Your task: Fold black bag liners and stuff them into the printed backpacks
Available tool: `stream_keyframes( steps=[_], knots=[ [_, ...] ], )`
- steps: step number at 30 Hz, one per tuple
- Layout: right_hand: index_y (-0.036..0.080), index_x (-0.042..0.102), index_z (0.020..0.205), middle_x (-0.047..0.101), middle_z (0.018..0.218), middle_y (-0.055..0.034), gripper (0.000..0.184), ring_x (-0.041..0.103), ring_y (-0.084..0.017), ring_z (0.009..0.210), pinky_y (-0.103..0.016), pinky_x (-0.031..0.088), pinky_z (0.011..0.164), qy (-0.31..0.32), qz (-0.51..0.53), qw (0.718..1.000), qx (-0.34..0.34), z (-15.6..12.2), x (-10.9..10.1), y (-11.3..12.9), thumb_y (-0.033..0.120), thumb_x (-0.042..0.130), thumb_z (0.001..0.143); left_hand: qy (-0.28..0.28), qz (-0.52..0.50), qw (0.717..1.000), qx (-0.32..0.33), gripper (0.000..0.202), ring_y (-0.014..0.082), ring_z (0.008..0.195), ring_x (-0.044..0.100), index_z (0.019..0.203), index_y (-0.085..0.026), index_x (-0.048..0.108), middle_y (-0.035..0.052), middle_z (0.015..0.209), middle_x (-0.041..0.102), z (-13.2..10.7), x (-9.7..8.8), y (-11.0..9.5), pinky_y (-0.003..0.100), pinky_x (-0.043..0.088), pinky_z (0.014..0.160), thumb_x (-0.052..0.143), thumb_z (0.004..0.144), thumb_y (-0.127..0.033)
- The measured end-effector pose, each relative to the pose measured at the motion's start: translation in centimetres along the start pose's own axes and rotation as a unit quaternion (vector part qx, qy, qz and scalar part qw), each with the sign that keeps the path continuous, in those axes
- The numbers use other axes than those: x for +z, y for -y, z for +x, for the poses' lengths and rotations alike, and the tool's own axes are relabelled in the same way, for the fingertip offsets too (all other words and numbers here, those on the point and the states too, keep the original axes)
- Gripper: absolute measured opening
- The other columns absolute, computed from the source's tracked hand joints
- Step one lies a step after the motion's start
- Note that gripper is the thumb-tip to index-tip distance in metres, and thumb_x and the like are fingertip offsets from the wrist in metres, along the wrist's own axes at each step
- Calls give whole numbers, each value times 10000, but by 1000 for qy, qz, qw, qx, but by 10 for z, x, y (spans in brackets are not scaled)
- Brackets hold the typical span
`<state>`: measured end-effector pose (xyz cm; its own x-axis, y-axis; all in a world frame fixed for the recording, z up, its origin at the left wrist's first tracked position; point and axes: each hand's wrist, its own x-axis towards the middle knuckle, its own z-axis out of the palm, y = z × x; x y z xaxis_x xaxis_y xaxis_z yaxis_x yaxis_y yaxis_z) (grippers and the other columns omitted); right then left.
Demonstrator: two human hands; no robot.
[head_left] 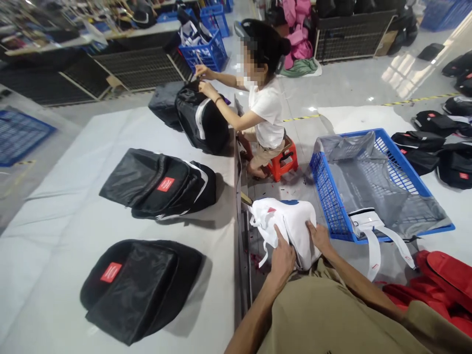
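White bag [300,226] held by 2 bare hands at the person's lap, just beside the edge of the pale table [217,305].
Its fabric looks soft and slightly creased, with a dark blue patch [290,202] on top, a small red mark [271,210] toward the left, and white straps [262,238] hanging loosely on that side. The left hand [283,256] grips the near side, its index finger stretched along the fabric; the right hand [320,237] pinches the right side. How the hidden fingers lie, I cannot tell. To the left, 2 black bags [162,182] with red labels lie on the table.
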<state>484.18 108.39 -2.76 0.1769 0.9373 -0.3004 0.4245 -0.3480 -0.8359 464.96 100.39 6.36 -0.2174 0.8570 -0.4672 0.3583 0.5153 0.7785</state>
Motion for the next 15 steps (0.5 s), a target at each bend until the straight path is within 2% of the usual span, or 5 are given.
stream_keyframes(
  steps=[4, 8, 10, 12, 15],
  knots=[
    [291, 647, 686, 719, 686, -96, 532, 746, -345, 855, -431, 541, 871, 15, -21, 999, -44, 3, -4, 17, 782, 703, 882, 0, -27, 999, 21, 981, 389, 1152, 767, 1754, -32, 285, 281, 1323, 790, 8, -5, 2, 432, 473, 1139, 613, 858, -259],
    [265, 729, 778, 765, 732, -79, 641, 750, -329, 849, -421, 564, 851, 49, -17, 997, -59, -9, -25, 49, 889, 636, 886, -11, -146, 985, 95, 793, 360, 1466, 610, 1567, -145, 604, 191, 1586, 677, 16, -44, -2, 404, 408, 1258, 633, 781, -250],
    [233, 782, 893, 822, 859, -86, 705, 770, -316, 914, -413, 593, 867, 119, 59, 990, -47, -12, -43, 65, 903, 564, 932, -25, -185, 977, 104, 654, 354, 1378, 652, 1393, -164, 718, 145, 1483, 747, 9, -72, -11, 432, 471, 1204, 639, 751, -258],
    [212, 816, 1091, 858, 1082, -117, 752, 789, -309, 1016, -422, 618, 915, 163, 169, 972, -21, -10, -60, 75, 885, 498, 982, -53, -246, 966, 67, 544, 332, 1151, 734, 1248, -173, 756, 94, 1229, 828, -9, -101, -22, 429, 572, 1030, 688, 719, -280],
    [209, 805, 1197, 832, 1266, -168, 695, 791, -303, 1102, -446, 618, 1001, 91, 246, 965, 23, -4, -73, 76, 828, 581, 974, -119, -356, 927, 21, 515, 267, 855, 747, 1158, -176, 750, 18, 922, 799, -51, -142, -34, 371, 610, 790, 813, 664, -309]
  ],
)
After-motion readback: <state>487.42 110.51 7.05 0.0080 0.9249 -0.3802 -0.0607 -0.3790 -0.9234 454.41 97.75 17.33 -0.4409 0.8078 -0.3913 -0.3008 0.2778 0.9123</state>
